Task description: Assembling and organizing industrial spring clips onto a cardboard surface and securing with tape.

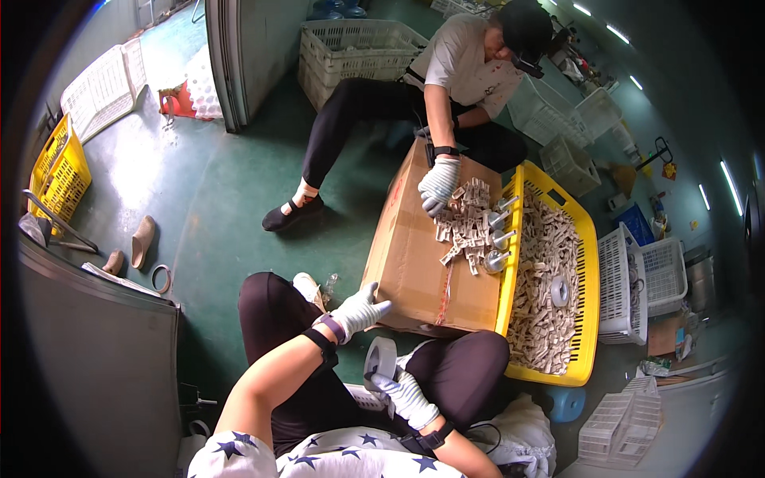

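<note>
My left hand [360, 311], in a pale knit glove, reaches out beside the near left corner of a cardboard box [398, 263]. Its thumb and fingers are apart, and nothing shows in them. Lower down, between my knees, my right hand [408, 398] in a striped glove grips a grey tape roll [370, 360]. On top of the box lies a heap of small pale clip-like pieces [470, 223]. A co-worker's gloved hand [440, 185] touches the far left part of the heap. Several metal cylinder-like fittings [496, 260] sit along the box's right side.
A yellow basket [590, 319] full of similar pieces stands against the box's right side, with a grey ring [560, 291] on the pieces. White crates [623, 291] stand farther right. Slip-on shoes [143, 241] and a brown tape ring [162, 279] lie on the floor at left.
</note>
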Available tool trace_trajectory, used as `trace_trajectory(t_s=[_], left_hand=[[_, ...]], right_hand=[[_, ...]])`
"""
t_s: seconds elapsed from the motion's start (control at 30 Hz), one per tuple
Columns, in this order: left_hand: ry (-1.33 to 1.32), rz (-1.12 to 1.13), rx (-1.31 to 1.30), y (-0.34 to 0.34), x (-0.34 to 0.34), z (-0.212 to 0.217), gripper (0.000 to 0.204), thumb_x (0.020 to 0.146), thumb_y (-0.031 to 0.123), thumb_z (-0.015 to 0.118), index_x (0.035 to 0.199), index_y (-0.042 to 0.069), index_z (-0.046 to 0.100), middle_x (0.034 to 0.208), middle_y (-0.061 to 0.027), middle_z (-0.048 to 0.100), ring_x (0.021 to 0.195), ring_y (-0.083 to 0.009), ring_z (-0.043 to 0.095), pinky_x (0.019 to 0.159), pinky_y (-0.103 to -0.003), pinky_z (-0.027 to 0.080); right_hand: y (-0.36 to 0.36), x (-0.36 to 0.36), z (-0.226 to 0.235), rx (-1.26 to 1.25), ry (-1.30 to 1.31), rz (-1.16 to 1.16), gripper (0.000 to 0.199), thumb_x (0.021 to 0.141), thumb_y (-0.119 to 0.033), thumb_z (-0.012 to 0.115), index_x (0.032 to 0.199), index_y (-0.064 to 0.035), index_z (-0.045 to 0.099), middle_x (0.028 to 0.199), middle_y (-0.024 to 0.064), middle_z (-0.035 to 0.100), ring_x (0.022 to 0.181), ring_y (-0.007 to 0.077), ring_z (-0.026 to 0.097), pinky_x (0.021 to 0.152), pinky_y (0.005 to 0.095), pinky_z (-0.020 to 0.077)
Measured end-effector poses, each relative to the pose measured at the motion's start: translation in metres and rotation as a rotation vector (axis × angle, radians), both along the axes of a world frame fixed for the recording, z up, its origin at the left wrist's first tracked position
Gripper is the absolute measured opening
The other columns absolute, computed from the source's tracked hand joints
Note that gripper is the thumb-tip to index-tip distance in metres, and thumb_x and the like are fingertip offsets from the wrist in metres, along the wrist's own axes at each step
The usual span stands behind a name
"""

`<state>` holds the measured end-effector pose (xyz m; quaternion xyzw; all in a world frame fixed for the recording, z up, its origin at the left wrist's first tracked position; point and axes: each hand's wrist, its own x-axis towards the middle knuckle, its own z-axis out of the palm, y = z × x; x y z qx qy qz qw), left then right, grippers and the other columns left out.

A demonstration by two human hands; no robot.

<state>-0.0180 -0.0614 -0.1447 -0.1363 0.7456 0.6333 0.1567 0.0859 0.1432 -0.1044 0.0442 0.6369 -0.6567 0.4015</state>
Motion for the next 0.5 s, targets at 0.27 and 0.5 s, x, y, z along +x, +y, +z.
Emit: trace_trajectory(t_s=[0.27,0.5], left_hand=[[-0.001,-0.007,-0.145,-0.003,-0.005,-0.013,0.077,0.083,0.041,0.063,0.14,-0.001,0.033,0.123,-0.0248,0.056,0.113,-0.0342,0.056,0.094,-0.035,0.045],[0.031,-0.006,-0.111,0.002,-0.004,-0.015,0.064,0.088,0.032,0.062,0.137,-0.001,0.037,0.125,-0.02,0.055,0.112,-0.0279,0.056,0.095,-0.033,0.044]], right_hand=[[-0.013,-0.014,-0.043,-0.018,-0.142,0.074,0.04,0.085,-0.034,0.069,0.114,-0.0081,0.061,0.097,-0.0019,0.063,0.084,0.0089,0.055,0.073,0.0244,0.0442],[-0.02,-0.023,-0.057,0.003,-0.192,0.065,0.037,0.081,-0.033,0.074,0.107,-0.0124,0.06,0.092,-0.0037,0.063,0.076,0.0038,0.054,0.06,0.0187,0.0372]])
